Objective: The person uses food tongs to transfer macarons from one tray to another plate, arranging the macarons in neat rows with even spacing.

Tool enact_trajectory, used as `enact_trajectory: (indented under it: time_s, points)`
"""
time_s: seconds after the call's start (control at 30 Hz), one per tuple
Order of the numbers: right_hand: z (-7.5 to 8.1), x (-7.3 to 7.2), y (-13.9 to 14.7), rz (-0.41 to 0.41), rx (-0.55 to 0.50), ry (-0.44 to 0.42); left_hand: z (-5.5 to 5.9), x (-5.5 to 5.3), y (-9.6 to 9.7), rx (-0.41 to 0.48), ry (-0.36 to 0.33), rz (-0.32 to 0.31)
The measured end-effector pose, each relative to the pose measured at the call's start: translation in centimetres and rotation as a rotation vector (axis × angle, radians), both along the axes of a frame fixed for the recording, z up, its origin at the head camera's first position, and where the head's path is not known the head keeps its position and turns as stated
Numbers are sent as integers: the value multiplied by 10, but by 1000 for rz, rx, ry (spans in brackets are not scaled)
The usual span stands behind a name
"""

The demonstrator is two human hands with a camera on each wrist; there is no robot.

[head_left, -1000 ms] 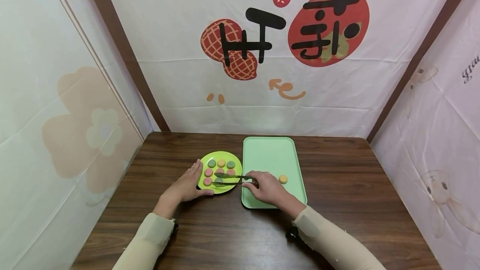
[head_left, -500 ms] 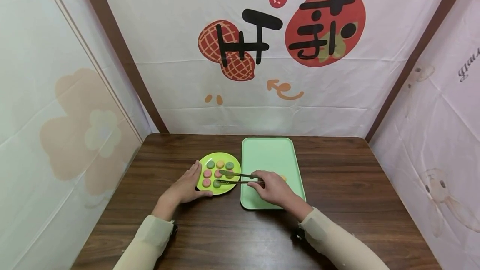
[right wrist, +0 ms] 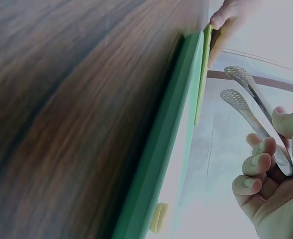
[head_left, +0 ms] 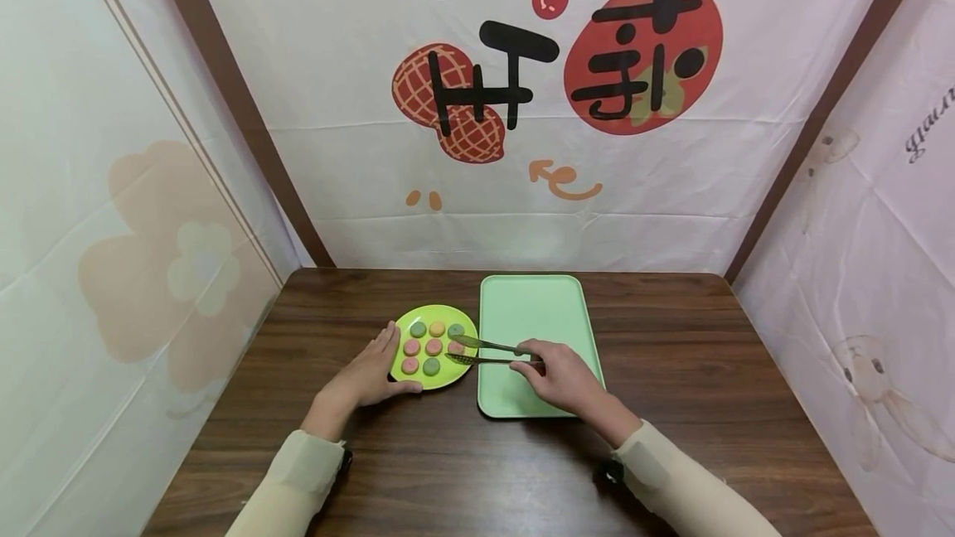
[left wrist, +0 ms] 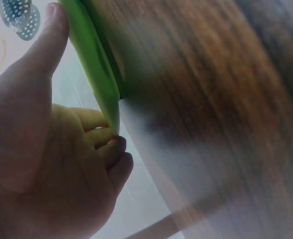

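Observation:
My right hand (head_left: pixel 564 373) grips metal tongs (head_left: pixel 496 346) over the left side of the green tray (head_left: pixel 533 305). In the right wrist view the perforated tips of the tongs (right wrist: pixel 236 99) stand apart with nothing between them. In the head view they overlap the right part of a lime-green plate (head_left: pixel 457 375), near a pink macaron (head_left: pixel 456 347). Several pink, green and yellow macarons lie in rows on that plate. My left hand (head_left: pixel 364 371) rests at the plate's left edge, thumb along the near rim and fingers (left wrist: pixel 114 149) against its side.
A yellow macaron (right wrist: pixel 159 217) sits on the tray, hidden by my right hand in the head view. Plate and tray stand side by side on a dark wooden table (head_left: pixel 477 479). Printed cloth walls (head_left: pixel 358 189) rise behind and at both sides.
My right hand and the tongs have drawn to the right, from the plate's middle to its right edge, covering the tray's yellow macaron in the head view. The left hand stays at the plate.

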State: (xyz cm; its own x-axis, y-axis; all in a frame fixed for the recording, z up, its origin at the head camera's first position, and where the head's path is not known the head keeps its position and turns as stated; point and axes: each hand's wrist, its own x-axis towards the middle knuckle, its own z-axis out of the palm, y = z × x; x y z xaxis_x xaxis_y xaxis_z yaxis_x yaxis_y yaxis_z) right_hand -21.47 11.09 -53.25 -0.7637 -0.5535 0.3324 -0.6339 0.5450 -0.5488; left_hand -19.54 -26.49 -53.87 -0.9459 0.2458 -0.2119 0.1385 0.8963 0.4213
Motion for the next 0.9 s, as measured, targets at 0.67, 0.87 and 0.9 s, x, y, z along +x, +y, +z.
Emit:
enact_trajectory:
  time_s: [0.67, 0.87, 0.9]
  points:
    - [7, 5, 36, -83, -46, -33, 1, 1, 1, -13, 0, -6]
    - [11, 6, 47, -91, -70, -46, 2, 0, 2, -14, -4, -5]
    - [11, 6, 49, -95, -72, -47, 2, 0, 2, -14, -3, -6]
